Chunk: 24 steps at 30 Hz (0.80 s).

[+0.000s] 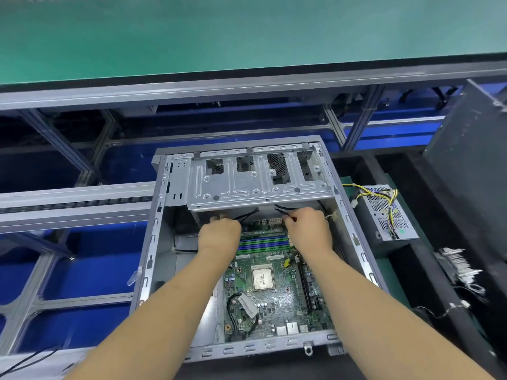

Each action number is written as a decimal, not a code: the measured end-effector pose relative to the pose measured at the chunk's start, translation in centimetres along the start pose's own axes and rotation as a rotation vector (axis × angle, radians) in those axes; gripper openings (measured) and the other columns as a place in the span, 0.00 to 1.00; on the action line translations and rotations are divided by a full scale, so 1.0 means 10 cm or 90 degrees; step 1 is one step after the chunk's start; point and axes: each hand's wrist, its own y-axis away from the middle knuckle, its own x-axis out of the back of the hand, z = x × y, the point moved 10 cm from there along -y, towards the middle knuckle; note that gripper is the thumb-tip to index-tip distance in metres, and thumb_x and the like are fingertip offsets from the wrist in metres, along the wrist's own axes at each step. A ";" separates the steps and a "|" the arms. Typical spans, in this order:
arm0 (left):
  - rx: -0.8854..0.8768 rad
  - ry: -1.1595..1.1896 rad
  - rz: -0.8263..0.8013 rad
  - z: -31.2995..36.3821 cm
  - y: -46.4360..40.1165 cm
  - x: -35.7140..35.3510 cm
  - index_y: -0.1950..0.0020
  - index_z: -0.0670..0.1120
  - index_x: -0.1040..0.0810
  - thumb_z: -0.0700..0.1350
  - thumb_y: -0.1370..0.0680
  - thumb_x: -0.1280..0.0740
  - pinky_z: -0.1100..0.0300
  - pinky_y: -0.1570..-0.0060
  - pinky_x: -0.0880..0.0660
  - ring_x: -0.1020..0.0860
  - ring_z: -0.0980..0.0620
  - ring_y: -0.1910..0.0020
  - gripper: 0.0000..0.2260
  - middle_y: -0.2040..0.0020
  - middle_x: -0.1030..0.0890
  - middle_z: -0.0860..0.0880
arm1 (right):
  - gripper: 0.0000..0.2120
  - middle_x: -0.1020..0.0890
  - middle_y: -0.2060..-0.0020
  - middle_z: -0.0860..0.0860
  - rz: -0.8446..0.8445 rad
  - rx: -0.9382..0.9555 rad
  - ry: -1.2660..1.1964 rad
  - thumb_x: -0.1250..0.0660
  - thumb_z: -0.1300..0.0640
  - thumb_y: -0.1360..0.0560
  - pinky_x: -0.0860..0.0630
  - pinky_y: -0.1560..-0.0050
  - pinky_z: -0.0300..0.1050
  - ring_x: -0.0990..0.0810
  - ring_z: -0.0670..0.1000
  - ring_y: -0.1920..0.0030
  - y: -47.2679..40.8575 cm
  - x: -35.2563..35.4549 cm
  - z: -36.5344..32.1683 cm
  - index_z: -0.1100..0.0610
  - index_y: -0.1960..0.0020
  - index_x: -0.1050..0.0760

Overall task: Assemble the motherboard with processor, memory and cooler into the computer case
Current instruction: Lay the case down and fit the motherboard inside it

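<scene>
Both hands, the left hand [219,233] and right hand [307,229], each pinch a black cable [248,214] over the motherboard [274,297] inside the case [153,242].

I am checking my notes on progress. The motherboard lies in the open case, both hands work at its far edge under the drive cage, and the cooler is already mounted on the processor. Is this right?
Not quite. In the head view the processor is bare, with no cooler on it. The rest holds: the motherboard lies in the case, and the left hand and right hand work under the drive cage.
</scene>
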 end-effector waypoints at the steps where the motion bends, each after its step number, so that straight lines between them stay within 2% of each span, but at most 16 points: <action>1: -0.005 0.007 0.019 0.04 0.00 0.11 0.45 0.42 0.21 0.28 0.27 0.36 0.52 0.62 0.31 0.25 0.43 0.55 0.14 0.51 0.21 0.44 | 0.12 0.23 0.70 0.52 0.001 -0.001 0.005 0.34 0.52 0.19 0.28 0.68 0.43 0.22 0.56 0.68 0.01 0.01 0.00 0.58 0.52 0.16; 3: -0.045 0.035 0.102 0.21 0.01 0.36 0.49 0.43 0.22 0.31 0.26 0.36 0.52 0.64 0.31 0.24 0.42 0.60 0.10 0.58 0.22 0.45 | 0.10 0.19 0.67 0.55 0.006 -0.006 -0.002 0.33 0.55 0.20 0.23 0.66 0.46 0.20 0.57 0.66 0.01 0.02 -0.02 0.60 0.52 0.16; 6: -0.156 0.194 0.189 0.66 0.14 0.52 0.50 0.41 0.22 0.37 0.23 0.39 0.53 0.63 0.30 0.22 0.42 0.54 0.06 0.53 0.21 0.43 | 0.08 0.17 0.62 0.60 0.020 -0.034 -0.053 0.33 0.59 0.21 0.19 0.61 0.52 0.19 0.61 0.62 0.01 0.03 0.03 0.63 0.52 0.18; 8: -0.100 0.449 0.137 0.73 0.10 0.41 0.55 0.41 0.22 0.42 0.19 0.39 0.55 0.61 0.29 0.23 0.43 0.58 0.09 0.58 0.22 0.44 | 0.08 0.17 0.61 0.61 0.024 -0.048 -0.101 0.34 0.62 0.22 0.19 0.61 0.51 0.19 0.61 0.61 0.01 0.04 0.07 0.64 0.53 0.17; 10: 0.040 0.720 0.055 0.67 -0.04 0.20 0.60 0.43 0.24 0.44 0.19 0.37 0.58 0.64 0.32 0.25 0.46 0.63 0.11 0.65 0.24 0.47 | 0.09 0.16 0.60 0.60 0.017 -0.044 -0.126 0.35 0.63 0.23 0.21 0.61 0.48 0.19 0.59 0.61 0.02 0.03 0.06 0.64 0.51 0.16; 11: 0.090 0.809 0.024 0.66 -0.10 0.12 0.60 0.43 0.23 0.44 0.19 0.35 0.60 0.65 0.33 0.25 0.46 0.63 0.11 0.66 0.23 0.47 | 0.09 0.15 0.60 0.60 0.012 -0.040 -0.135 0.35 0.64 0.23 0.22 0.61 0.47 0.18 0.58 0.60 0.03 0.03 0.05 0.64 0.51 0.16; 13: 0.141 0.914 -0.026 0.70 -0.20 0.04 0.58 0.42 0.21 0.45 0.20 0.33 0.60 0.61 0.28 0.22 0.46 0.60 0.09 0.62 0.20 0.45 | 0.08 0.15 0.60 0.60 0.007 -0.031 -0.156 0.35 0.65 0.23 0.28 0.64 0.43 0.20 0.55 0.62 0.04 0.03 0.03 0.64 0.53 0.17; 14: 0.166 0.979 -0.047 0.72 -0.21 0.01 0.55 0.40 0.19 0.43 0.21 0.31 0.58 0.56 0.24 0.20 0.45 0.56 0.07 0.58 0.18 0.43 | 0.07 0.16 0.61 0.60 0.009 -0.027 -0.154 0.35 0.65 0.23 0.31 0.65 0.42 0.22 0.54 0.63 0.04 0.05 0.02 0.64 0.55 0.17; 16: 0.213 1.133 -0.091 0.78 -0.20 -0.05 0.54 0.39 0.18 0.37 0.23 0.30 0.46 0.45 0.20 0.18 0.41 0.53 0.02 0.53 0.17 0.39 | 0.07 0.17 0.61 0.60 0.017 -0.019 -0.136 0.35 0.65 0.23 0.31 0.65 0.43 0.23 0.55 0.64 0.04 0.11 0.01 0.62 0.58 0.19; 17: 0.227 1.194 -0.110 0.81 -0.18 -0.07 0.55 0.39 0.19 0.34 0.23 0.31 0.45 0.45 0.20 0.18 0.42 0.54 0.02 0.54 0.17 0.39 | 0.08 0.17 0.61 0.60 0.022 -0.014 -0.128 0.35 0.64 0.22 0.28 0.64 0.45 0.22 0.56 0.63 0.04 0.15 0.00 0.62 0.58 0.20; 20: 0.199 1.310 -0.131 0.92 -0.17 -0.06 0.54 0.38 0.20 0.30 0.24 0.32 0.51 0.53 0.19 0.18 0.46 0.60 0.04 0.57 0.18 0.41 | 0.09 0.18 0.59 0.60 0.037 0.013 -0.075 0.37 0.63 0.21 0.21 0.58 0.52 0.20 0.60 0.58 0.04 0.26 -0.06 0.64 0.56 0.19; 24: 0.230 1.346 -0.079 0.90 -0.11 -0.04 0.58 0.40 0.21 0.29 0.25 0.31 0.55 0.58 0.20 0.19 0.49 0.64 0.07 0.61 0.18 0.43 | 0.10 0.17 0.54 0.59 0.023 0.040 0.008 0.38 0.63 0.21 0.20 0.56 0.51 0.19 0.58 0.54 0.07 0.32 -0.13 0.64 0.51 0.18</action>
